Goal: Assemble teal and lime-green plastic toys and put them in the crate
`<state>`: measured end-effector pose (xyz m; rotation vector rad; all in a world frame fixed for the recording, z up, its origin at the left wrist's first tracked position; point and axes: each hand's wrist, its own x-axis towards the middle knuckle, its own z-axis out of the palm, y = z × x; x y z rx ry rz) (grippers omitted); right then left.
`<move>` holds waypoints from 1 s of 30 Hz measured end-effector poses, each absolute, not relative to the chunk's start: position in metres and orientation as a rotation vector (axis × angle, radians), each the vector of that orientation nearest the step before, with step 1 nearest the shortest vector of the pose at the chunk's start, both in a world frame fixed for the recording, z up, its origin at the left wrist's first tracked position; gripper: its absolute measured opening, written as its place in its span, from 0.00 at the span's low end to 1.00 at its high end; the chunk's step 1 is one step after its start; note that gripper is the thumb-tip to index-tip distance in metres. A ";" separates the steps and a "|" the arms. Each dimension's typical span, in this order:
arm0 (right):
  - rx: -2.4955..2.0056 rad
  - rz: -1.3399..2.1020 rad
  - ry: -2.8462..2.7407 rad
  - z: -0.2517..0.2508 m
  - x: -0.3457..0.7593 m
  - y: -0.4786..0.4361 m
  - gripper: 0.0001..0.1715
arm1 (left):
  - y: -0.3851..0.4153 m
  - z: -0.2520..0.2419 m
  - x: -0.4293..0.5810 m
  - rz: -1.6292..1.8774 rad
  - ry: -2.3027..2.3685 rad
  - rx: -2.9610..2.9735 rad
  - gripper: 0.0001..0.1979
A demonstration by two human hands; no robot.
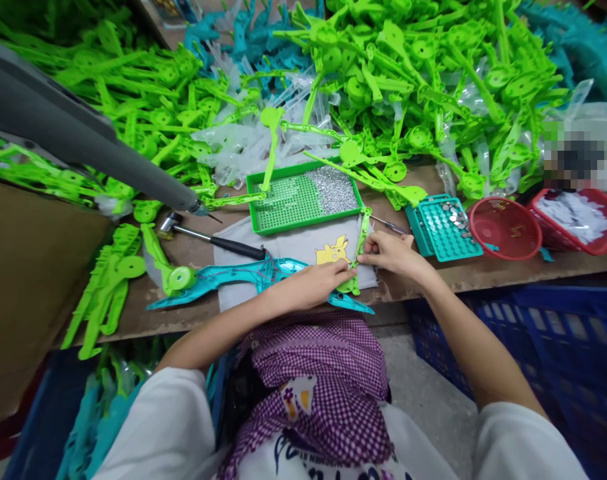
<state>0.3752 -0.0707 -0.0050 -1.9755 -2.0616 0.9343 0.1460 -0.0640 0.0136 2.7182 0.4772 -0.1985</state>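
Note:
A narrow lime-green plastic part (pixel 363 233) stands over a blue plastic shell (pixel 223 273) at the front of the workbench. My left hand (pixel 313 283) lies across the shell, its fingertips closed on the lower end of the green part. From the other side, my right hand (pixel 391 253) pinches at the same part's edge; anything small between those fingertips is hidden. Thin dark reddish wires run over the shell's middle. Beneath the hands spreads a grey cloth (pixel 238 290) with a yellow cartoon figure.
A green perforated tray (pixel 278 213) holds many small silvery pieces. Left of it lie a hammer (pixel 218 241) and a hanging power screwdriver (pixel 178 193). To the right stand a teal tray (pixel 441 230) with metal discs and a red basket (pixel 506 227). Green parts (pixel 383 60) pile up behind.

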 end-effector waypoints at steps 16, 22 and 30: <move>-1.562 0.388 -2.238 -0.007 0.372 -0.112 0.13 | -0.064 0.023 0.143 -0.211 0.576 2.787 0.21; -1.380 0.332 -2.281 -0.021 0.353 -0.130 0.18 | -0.067 0.018 0.132 -0.100 0.611 2.769 0.19; -1.304 0.235 -2.432 -0.027 0.363 -0.140 0.28 | -0.080 0.018 0.123 -0.034 0.763 2.705 0.15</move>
